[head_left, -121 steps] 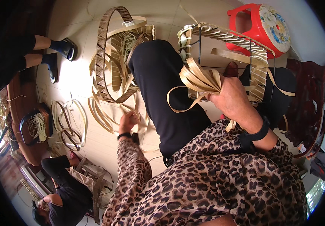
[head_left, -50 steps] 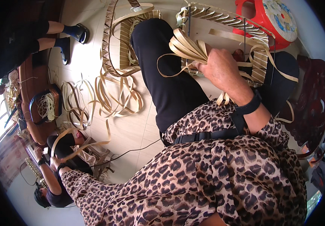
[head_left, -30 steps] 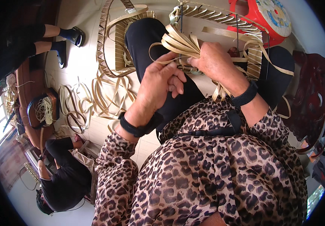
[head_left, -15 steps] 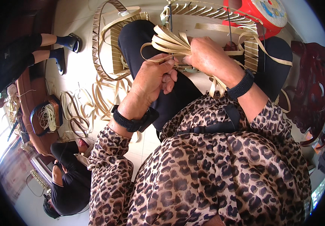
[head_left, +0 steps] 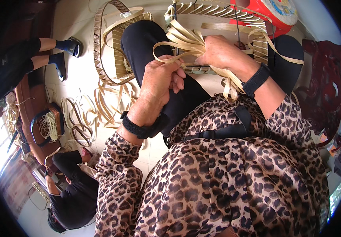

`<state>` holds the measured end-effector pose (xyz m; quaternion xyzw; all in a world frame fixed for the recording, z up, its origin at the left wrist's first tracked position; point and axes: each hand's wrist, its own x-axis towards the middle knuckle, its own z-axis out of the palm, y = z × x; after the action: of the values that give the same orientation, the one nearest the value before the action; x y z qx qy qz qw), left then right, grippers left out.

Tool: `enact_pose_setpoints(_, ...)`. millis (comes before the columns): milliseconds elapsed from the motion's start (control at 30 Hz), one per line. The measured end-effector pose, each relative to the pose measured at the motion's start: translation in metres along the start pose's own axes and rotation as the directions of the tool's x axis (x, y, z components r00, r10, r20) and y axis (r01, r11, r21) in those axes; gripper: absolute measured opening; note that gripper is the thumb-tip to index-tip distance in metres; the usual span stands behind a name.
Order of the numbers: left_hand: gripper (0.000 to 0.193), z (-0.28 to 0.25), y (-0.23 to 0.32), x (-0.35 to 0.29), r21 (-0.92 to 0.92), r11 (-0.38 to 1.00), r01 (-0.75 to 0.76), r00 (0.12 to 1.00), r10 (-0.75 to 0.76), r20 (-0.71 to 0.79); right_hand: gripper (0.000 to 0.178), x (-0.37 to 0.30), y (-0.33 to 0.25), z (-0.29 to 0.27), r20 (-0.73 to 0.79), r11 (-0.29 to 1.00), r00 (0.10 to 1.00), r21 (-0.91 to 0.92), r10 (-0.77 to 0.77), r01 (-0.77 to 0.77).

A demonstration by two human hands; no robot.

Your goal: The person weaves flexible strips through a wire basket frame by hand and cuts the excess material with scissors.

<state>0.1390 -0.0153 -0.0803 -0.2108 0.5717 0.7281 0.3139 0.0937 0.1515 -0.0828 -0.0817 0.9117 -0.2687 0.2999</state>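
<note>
A looped bundle of flat tan weaving strips (head_left: pixel 184 37) fans out from my right hand (head_left: pixel 222 53), whose fingers are wrapped round it. Its loose ends (head_left: pixel 229 83) hang out below, beside my wrist. My left hand (head_left: pixel 163 77) pinches a single strip (head_left: pixel 156 46) that curves over from the bundle. Both hands are close together above my lap. Just beyond them is a rectangular frame (head_left: pixel 218 11) with thin dark rods, its edges wound with pale strip; part of it is hidden behind my hands and legs.
A brown wrapped hoop (head_left: pixel 99 43) stands left of my knee. Loose strips (head_left: pixel 113 102) lie on the floor at left. A red plastic stool (head_left: pixel 287 25) is at far right, above a carved dark wooden chair (head_left: pixel 324 87). Two other people (head_left: pixel 73 193) are at left, one standing.
My right hand has shifted slightly right with the bundle, and the strip's loop between my hands looks larger. At lower left, the other person has raised an arm with a strip.
</note>
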Motion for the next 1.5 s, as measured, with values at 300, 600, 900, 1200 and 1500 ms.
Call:
enact_pose_setpoints(300,0.013,-0.007,0.012,0.001,-0.035,0.993,0.112,0.982,-0.105,0.16,0.037,0.013,0.0,0.0,0.143,0.996,0.989,-0.078,-0.023,0.034)
enact_pose_setpoints(600,0.017,-0.008,0.008,0.004,0.187,0.969,0.161,0.933,-0.211,0.29,0.033,0.013,0.008,0.011,0.181,0.976,0.983,-0.205,-0.037,0.074)
enact_pose_setpoints(900,0.017,-0.012,0.012,0.006,0.49,0.869,0.065,0.963,-0.183,0.199,0.033,0.015,0.005,0.012,0.173,0.969,0.984,-0.245,0.044,0.0)
enact_pose_setpoints(1200,0.016,-0.022,0.018,0.015,0.611,0.791,0.015,0.956,-0.19,0.223,0.022,-0.041,0.019,-0.004,-0.307,0.966,0.947,0.258,0.089,-0.007)
enact_pose_setpoints(1500,0.02,-0.031,0.02,0.036,0.622,0.781,-0.046,0.912,-0.221,0.345,0.008,-0.057,-0.003,0.064,-0.339,0.869,0.814,-0.334,-0.472,0.365)
